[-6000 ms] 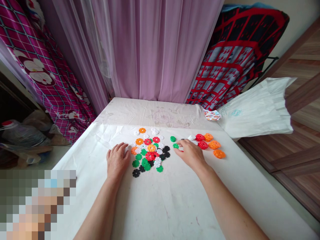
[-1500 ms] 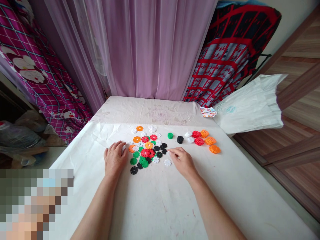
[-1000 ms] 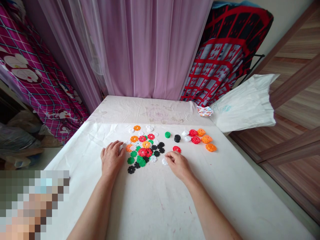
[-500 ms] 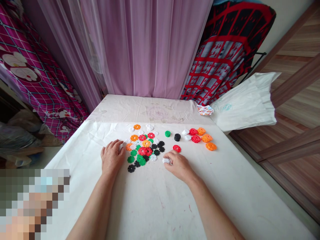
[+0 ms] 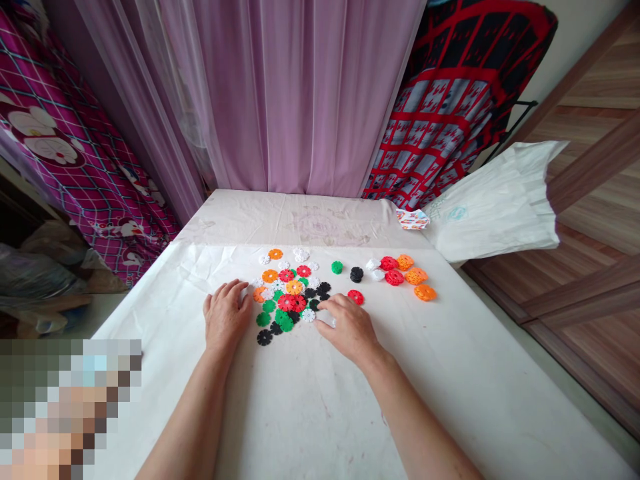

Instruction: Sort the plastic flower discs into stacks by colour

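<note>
Flower-shaped plastic discs (image 5: 286, 302) in red, green, black, white and orange lie in a loose, overlapping pile on the white-covered table (image 5: 300, 413). My left hand (image 5: 226, 313) rests at the pile's left edge, its fingers loosely bent and apart, the tips close to some white discs. At the right edge, my right hand (image 5: 350, 327) has thumb and index finger spread beside a single white disc (image 5: 309, 315). White discs (image 5: 331, 321) show inside that hand, partly hidden by the fingers. Just beyond it lies a red disc (image 5: 355, 297).
Behind and right stand small stacks: green (image 5: 337, 267), black (image 5: 357, 274), white (image 5: 373, 265), red (image 5: 394, 277) and orange (image 5: 425, 293). A patterned paper box (image 5: 413, 219) and a white bag (image 5: 500, 207) are at the far right corner. A purple curtain (image 5: 310, 93) hangs behind the table.
My right hand has shifted left to the pile's edge, and its thumb and index finger have spread. The white discs it showed are now deeper in the hand. My left hand stays put.
</note>
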A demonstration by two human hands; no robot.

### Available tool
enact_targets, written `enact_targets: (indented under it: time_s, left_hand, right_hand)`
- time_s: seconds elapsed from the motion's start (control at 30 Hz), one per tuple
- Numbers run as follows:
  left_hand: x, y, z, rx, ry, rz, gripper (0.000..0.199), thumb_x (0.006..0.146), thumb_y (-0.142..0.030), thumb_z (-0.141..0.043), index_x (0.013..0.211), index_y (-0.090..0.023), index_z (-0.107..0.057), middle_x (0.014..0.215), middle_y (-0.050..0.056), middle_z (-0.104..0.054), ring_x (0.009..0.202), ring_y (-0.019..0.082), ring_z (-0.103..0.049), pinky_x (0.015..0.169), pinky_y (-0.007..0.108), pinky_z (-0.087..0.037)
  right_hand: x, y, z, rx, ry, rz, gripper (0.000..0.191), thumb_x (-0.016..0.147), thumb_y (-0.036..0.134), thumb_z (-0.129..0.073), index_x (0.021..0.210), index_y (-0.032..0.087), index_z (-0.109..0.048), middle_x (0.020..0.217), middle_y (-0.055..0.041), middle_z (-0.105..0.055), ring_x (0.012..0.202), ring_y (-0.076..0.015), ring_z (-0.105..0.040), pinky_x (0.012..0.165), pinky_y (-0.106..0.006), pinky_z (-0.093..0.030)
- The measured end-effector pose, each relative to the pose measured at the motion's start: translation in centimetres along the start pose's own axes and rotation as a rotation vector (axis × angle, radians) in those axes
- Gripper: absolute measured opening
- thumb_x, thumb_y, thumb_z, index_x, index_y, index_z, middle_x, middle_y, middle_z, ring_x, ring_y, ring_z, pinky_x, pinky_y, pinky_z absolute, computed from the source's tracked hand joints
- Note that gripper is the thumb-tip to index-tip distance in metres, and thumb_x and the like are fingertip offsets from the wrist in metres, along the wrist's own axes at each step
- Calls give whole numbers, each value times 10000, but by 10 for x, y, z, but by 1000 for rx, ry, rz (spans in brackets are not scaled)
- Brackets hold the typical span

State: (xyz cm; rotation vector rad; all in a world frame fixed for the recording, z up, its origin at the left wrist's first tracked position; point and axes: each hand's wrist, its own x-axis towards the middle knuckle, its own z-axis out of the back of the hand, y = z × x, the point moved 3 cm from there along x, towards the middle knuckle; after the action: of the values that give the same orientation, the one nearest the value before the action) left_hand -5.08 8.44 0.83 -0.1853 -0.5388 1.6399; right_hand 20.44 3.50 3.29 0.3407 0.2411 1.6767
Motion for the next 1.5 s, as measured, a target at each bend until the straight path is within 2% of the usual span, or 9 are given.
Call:
enact_targets:
  time_s: [0.17, 0.43, 0.53, 0.63, 0.73, 0.8, 1.03, 1.37, 1.5]
  left_hand:
    - [0, 0, 0, -7, 2, -3, 363, 904, -329, -448, 1190, -271, -665, 1374, 70, -611, 1339, 290, -468, 1154, 550, -254]
    - [0, -1, 2, -1, 21, 9, 362, 903, -317, -449, 1195, -259, -656, 1386, 68, -602, 1346, 281, -463, 1156, 544, -252]
    - [1, -2, 2, 2, 26, 6, 362, 903, -307, -445, 1189, -248, -659, 1387, 72, -602, 1345, 281, -465, 1151, 543, -262]
    - [1, -1, 1, 2, 16, 5, 362, 903, -310, -449, 1190, -246, -660, 1390, 69, -600, 1342, 283, -469, 1153, 542, -261]
    - [1, 1, 0, -3, 5, -5, 360, 905, -325, -456, 1191, -250, -661, 1382, 68, -607, 1342, 287, -467, 1154, 550, -258]
    - [1, 2, -1, -3, 4, -12, 360, 905, -328, -457, 1189, -250, -664, 1372, 74, -613, 1341, 291, -468, 1149, 557, -262]
    - [2, 3, -1, 1, -1, -8, 358, 907, -331, -453, 1185, -256, -667, 1375, 75, -611, 1342, 287, -471, 1149, 551, -264]
    - [1, 0, 2, -5, -1, -8, 357, 904, -331, -451, 1175, -259, -671, 1368, 72, -616, 1334, 289, -478, 1143, 546, -276]
    - [1, 0, 1, -4, 6, -3, 361, 903, -332, -446, 1177, -249, -666, 1376, 76, -610, 1340, 287, -472, 1145, 547, -269]
  right_hand:
    - [9, 17, -17, -51, 35, 57, 235, 830, 377, -675, 1038, 273, -706, 1037, -53, -643, 1017, -220, -574, 857, -316, -438]
    - [11, 16, -18, 48, 25, 4, 226, 815, 267, -670, 1038, 233, -668, 1076, -56, -658, 1049, -210, -587, 875, -308, -440]
    - [9, 3, -9, 125, -5, -34, 218, 808, 264, -668, 1023, 234, -659, 1054, -38, -674, 975, -186, -607, 830, -292, -443]
    - [5, -21, 4, 175, -15, -105, 209, 791, 271, -671, 997, 238, -656, 1012, -19, -679, 860, -160, -609, 758, -278, -438]
    - [0, -43, 15, 187, 12, -168, 179, 763, 272, -673, 938, 237, -654, 996, -5, -672, 802, -146, -599, 719, -272, -425]
    - [-2, -48, 19, 197, 49, -175, 168, 751, 279, -678, 911, 236, -651, 993, 3, -667, 797, -141, -596, 714, -266, -418]
    - [-6, -35, 19, 145, 174, -147, 154, 743, 225, -678, 896, 232, -655, 916, 9, -636, 804, -130, -580, 710, -241, -387]
    - [-6, -34, 11, 83, 173, -114, 212, 767, 235, -668, 978, 238, -665, 1019, -6, -657, 863, -140, -587, 743, -246, -379]
    - [-7, -33, 11, 38, 184, -89, 170, 790, 233, -619, 950, 242, -674, 997, -7, -658, 898, -152, -596, 747, -256, -370]
